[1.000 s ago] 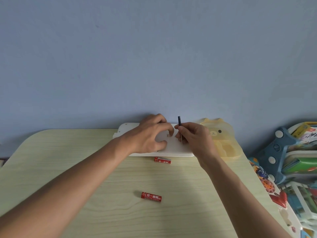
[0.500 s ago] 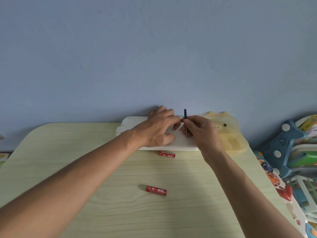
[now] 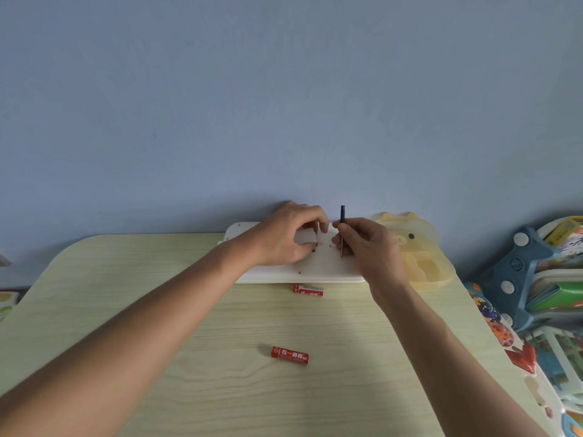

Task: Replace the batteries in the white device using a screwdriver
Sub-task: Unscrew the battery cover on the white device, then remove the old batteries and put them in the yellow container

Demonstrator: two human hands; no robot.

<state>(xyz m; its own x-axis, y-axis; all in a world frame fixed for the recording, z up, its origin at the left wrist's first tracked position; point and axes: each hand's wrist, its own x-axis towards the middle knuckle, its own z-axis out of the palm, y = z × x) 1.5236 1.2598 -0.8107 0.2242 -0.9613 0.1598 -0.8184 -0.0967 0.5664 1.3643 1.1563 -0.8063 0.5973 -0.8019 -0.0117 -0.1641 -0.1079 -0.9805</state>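
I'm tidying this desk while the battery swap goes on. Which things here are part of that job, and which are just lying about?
Part of the job:
white device, under both hands
screwdriver, held upright in the right hand
left hand, fingers on the device
red battery beside the device
red battery mid-table

Lying about:
yellow bear-shaped tray
blue toy and colourful toys off the table's right edge

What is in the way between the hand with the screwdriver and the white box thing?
Nothing visible. The right hand holds the thin black screwdriver upright, directly over the flat white plastic device. The left hand rests on the device beside it, not between them.
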